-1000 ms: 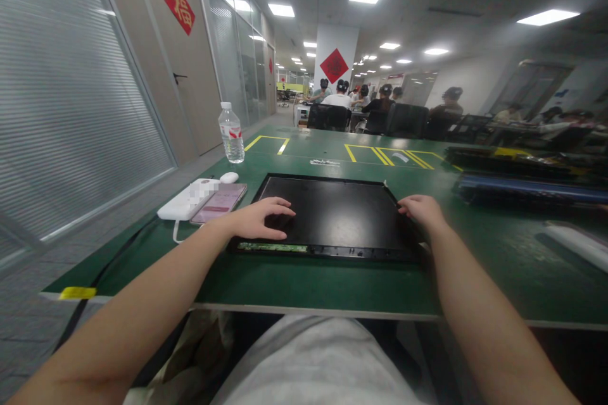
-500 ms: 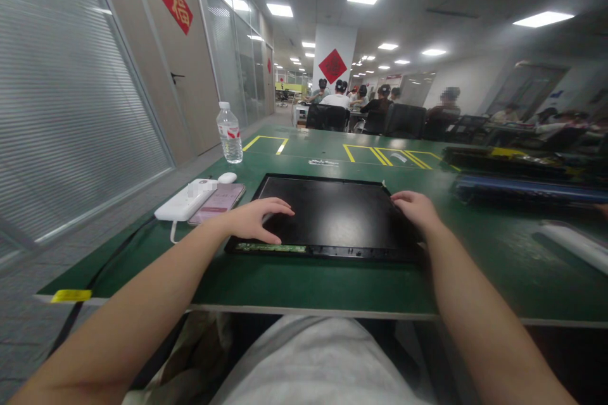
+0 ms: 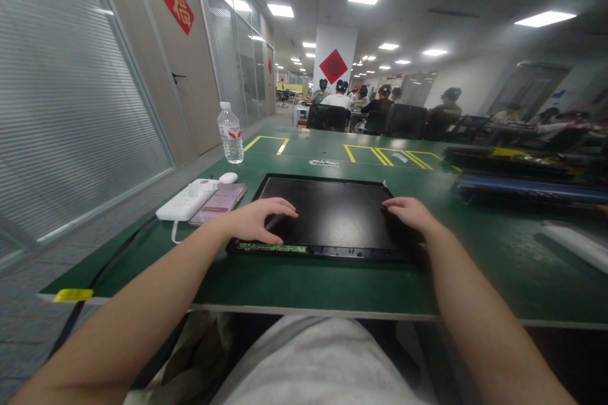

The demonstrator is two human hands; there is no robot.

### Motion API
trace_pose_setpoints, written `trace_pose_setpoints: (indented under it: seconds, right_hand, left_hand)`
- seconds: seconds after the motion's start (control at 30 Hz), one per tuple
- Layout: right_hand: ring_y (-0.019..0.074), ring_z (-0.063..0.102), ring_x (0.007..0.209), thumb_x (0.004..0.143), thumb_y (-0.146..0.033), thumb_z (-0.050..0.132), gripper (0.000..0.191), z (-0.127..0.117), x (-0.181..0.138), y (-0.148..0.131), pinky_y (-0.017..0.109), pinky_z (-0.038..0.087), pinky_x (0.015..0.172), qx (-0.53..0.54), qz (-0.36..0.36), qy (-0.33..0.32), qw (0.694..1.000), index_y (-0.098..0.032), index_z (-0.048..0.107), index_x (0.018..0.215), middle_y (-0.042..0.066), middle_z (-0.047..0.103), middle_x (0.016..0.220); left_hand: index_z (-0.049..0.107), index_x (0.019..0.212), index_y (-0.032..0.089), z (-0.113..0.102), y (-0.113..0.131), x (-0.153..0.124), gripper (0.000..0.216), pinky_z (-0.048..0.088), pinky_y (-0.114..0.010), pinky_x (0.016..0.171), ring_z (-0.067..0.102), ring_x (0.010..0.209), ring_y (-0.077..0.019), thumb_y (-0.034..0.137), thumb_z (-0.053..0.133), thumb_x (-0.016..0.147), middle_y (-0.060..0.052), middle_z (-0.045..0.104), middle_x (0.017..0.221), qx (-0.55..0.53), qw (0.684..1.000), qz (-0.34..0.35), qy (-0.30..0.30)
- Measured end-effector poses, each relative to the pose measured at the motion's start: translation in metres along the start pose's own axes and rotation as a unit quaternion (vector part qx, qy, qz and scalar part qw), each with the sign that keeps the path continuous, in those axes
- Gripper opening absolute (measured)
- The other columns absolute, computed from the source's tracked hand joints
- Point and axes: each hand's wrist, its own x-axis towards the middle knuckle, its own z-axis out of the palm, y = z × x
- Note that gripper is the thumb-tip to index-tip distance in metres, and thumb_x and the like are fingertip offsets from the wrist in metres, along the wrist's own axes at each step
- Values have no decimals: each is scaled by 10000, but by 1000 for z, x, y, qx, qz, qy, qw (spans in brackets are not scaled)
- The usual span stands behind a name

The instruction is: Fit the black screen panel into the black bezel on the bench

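A black screen panel (image 3: 327,209) lies flat on the green table, its glossy face up. A narrow green circuit board (image 3: 273,248) runs along the left part of its near edge. My left hand (image 3: 259,220) is over the panel's left side, thumb and fingers apart, with nothing between them. Over the right edge of the panel, my right hand (image 3: 411,214) has its fingers stretched inward, holding nothing that shows. Its thumb is mostly hidden, and I cannot tell whether the fingertips touch the screen.
Left of the panel are a phone (image 3: 218,204), a white power bank (image 3: 187,199) with a cable, a small white case (image 3: 228,178) and a water bottle (image 3: 230,133). Dark panels (image 3: 522,190) and a white bar (image 3: 577,243) lie at right. Several people sit beyond the table.
My right hand has moved inward from the panel's right edge, its fingertips now further over the screen. My left hand and the panel look almost unmoved.
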Motion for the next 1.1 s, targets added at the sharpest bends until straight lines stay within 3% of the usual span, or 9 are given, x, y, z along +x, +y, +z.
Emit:
trace_pose_setpoints:
  seconds: [0.77, 0.97, 1.1]
  right_hand:
    - [218, 706, 1056, 853, -186, 621, 294, -2, -2, -3, 275, 500, 970, -35, -14, -12, 999, -218, 834, 1052, 47, 783, 1128]
    - [219, 707, 1055, 838, -190, 632, 273, -1, 0, 0, 292, 495, 994, -21, -19, 0, 1000, -227, 836, 1015, 41, 788, 1106]
    - [218, 710, 1033, 834, -220, 637, 270, -3, 3, 4, 295, 503, 973, -19, -12, 40, 999, -230, 831, 1022, 47, 790, 1078]
  left_hand:
    - [694, 1294, 224, 3, 1, 2, 546, 441, -384, 1118, 618, 1258, -266, 190, 800, 759, -102, 646, 1375, 10, 999, 41, 3]
    - [700, 1277, 223, 2, 0, 1, 487, 445, -384, 1118, 614, 1259, -270, 293, 778, 801, -106, 651, 1363, 18, 1000, 25, 4]
    - [713, 1252, 213, 0, -12, -2, 421, 440, -405, 1128, 608, 1263, -280, 420, 675, 887, -119, 634, 1373, 62, 997, -29, 42]
